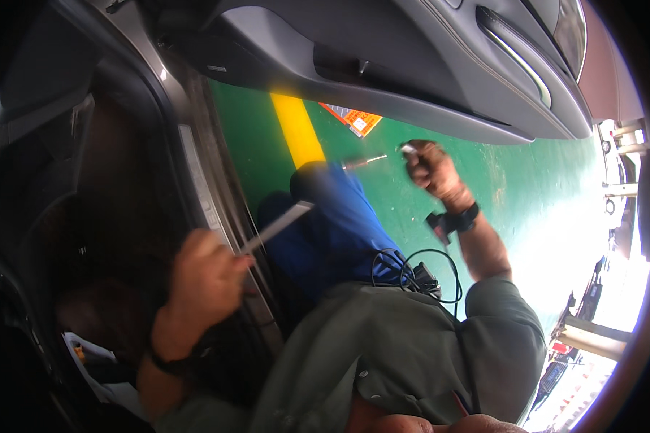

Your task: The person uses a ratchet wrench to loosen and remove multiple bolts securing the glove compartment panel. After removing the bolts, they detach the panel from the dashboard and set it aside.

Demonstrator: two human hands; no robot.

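A long, flat, pale strip (278, 225) is gripped in my left hand (206, 278), which is closed and blurred, beside the car's door sill (208, 195). The strip slants out over my blue-trousered leg. Over the green floor, my right hand (430, 169) is closed, with a small bright bit showing at its fingertips; I cannot make out what it is. Just left of that hand, past my knee, a thin tool with a metal shaft (365, 162) appears, partly blurred. Whether it rests on the floor is unclear.
An open grey car door (426, 79) spans the far side. Under its edge lies an orange printed sheet (361, 121), near a yellow floor stripe (296, 130). The dark car interior (123, 166) is at left. A looped black cable (455, 278) hangs by my waist.
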